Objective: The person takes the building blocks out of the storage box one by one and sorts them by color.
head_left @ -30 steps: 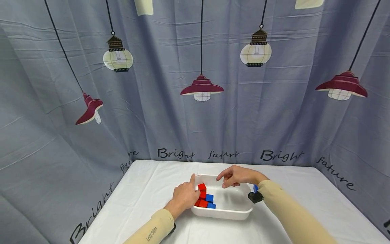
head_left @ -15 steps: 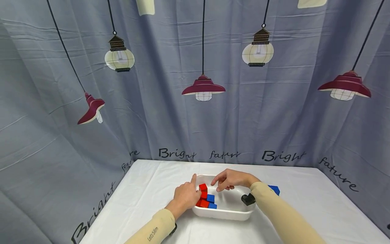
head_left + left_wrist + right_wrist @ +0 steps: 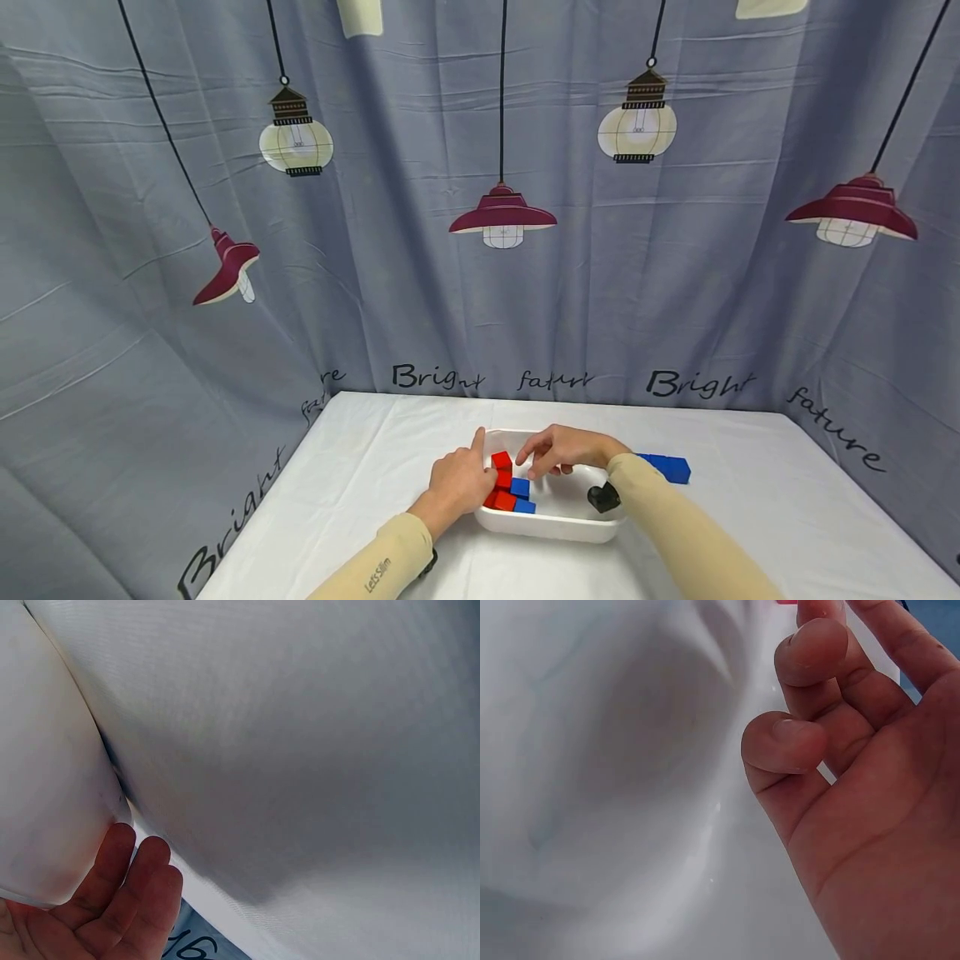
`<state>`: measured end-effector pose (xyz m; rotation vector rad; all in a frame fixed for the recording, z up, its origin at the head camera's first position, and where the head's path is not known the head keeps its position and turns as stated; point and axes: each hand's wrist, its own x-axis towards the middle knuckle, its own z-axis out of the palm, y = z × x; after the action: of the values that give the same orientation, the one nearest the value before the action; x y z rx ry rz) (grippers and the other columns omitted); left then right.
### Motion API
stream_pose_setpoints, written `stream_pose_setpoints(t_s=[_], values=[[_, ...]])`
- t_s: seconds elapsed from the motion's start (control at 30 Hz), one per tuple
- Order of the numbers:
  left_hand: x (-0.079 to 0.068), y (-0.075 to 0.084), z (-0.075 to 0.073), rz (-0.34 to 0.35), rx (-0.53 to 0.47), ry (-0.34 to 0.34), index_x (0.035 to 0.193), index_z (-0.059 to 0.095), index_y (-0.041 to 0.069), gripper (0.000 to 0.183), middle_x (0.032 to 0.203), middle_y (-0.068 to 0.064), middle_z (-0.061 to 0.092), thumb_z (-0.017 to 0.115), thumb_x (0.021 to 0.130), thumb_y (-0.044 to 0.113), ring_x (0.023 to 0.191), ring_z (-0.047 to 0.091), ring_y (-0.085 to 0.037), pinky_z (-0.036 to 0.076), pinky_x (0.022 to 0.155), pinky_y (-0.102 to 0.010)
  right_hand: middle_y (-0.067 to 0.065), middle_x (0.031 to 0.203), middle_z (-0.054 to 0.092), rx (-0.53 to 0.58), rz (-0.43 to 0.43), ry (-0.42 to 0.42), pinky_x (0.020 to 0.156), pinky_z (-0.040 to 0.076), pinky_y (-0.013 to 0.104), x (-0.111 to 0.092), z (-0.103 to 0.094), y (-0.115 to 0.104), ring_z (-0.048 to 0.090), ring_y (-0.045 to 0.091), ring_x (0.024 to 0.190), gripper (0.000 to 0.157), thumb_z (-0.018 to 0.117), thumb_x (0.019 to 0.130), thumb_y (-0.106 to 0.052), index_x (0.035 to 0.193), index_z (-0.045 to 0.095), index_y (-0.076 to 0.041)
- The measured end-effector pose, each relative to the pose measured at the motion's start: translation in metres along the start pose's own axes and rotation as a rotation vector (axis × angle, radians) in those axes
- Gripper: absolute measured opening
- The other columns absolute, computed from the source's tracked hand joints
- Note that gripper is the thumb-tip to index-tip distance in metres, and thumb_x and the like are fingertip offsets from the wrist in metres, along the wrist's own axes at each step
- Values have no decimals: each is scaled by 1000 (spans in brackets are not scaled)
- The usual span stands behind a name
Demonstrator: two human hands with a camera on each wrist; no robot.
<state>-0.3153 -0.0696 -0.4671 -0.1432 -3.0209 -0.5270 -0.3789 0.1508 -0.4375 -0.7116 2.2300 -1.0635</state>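
Note:
A white plastic tub [image 3: 542, 525] sits on the table, with several red cubes [image 3: 504, 502] and two blue cubes [image 3: 520, 488] in its left end. My left hand [image 3: 459, 481] grips the tub's left wall, index finger along the rim and thumb on the inside. In the left wrist view, the other fingers [image 3: 150, 900] lie against the tub's outer wall. Over the tub's middle my right hand [image 3: 570, 448] hovers just right of the cubes, fingers loosely bent and holding nothing. In the right wrist view, that hand's palm [image 3: 885, 817] is bare.
Blue blocks [image 3: 675, 468] lie on the white tablecloth [image 3: 405, 425] right of the tub, partly hidden by my right forearm. A grey-blue curtain [image 3: 420, 317] printed with lamps hangs behind the table.
My right hand has moved left and slightly down toward the cubes, and more of the blue blocks shows past my sleeve. The left hand stays on the tub's left wall.

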Motion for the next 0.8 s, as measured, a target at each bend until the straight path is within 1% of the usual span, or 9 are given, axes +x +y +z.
stream_pose_setpoints(t_s=[0.1,0.23,0.33,0.53,0.8], values=[[0,0,1,-2,-1,0,155,38,10,73,108,-12,72,63,92,37,88,68,-28,57,84,-48,15,73,58,-1,6,4,52,31,26,3,3,3,42,18,58,27,75,85,-17,111,74,-12],[0,0,1,-6,-4,-6,155,38,10,73,109,-12,72,64,92,36,89,68,-28,56,86,-49,4,73,63,-14,22,18,52,32,26,5,8,7,43,18,59,25,76,84,-19,109,75,-15],[0,0,0,-11,-4,-12,156,37,11,73,110,-12,72,64,92,36,90,68,-27,56,87,-49,0,75,65,-16,37,27,54,32,26,8,10,10,45,17,62,24,77,83,-20,108,76,-18],[0,0,-1,-2,-11,-10,156,36,11,73,110,-12,72,63,93,37,89,68,-27,56,87,-49,-2,77,66,-12,55,20,60,32,29,11,12,12,48,17,68,24,78,82,-20,106,76,-19],[0,0,0,12,-1,5,155,37,10,73,107,-11,72,63,93,37,86,68,-26,57,83,-47,-2,76,65,-12,32,27,73,38,29,9,15,14,53,14,77,25,80,80,-18,105,76,-15]])
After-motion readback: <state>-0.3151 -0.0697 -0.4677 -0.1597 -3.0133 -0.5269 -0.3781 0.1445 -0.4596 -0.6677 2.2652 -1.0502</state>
